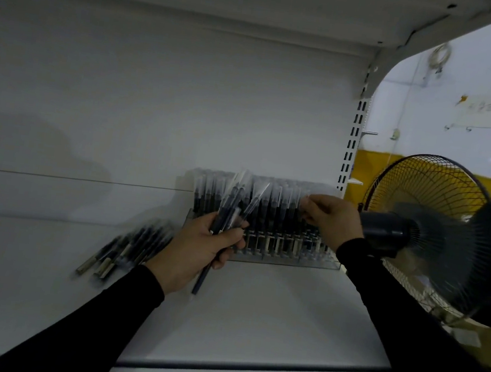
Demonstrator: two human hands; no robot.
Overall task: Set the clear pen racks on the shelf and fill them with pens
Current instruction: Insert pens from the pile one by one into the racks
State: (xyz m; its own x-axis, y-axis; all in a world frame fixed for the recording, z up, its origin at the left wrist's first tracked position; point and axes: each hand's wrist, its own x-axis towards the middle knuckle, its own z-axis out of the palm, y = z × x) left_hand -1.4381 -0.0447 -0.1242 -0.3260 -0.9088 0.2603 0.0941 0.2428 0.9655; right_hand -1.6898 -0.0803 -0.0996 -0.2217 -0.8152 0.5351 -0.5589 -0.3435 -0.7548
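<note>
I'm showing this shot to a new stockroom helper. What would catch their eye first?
Probably the clear pen rack at the back right of the white shelf, packed with upright dark pens. In front of it the left hand grips a bunch of pens, while the right hand pinches a pen top in the rack. A loose pile of pens lies to the left, and a fan stands at the right.

Dim, softly blurred, edges bowed, brighter at right.

Rack (288,259) on shelf (253,324); loose pens (127,248) left.
</note>
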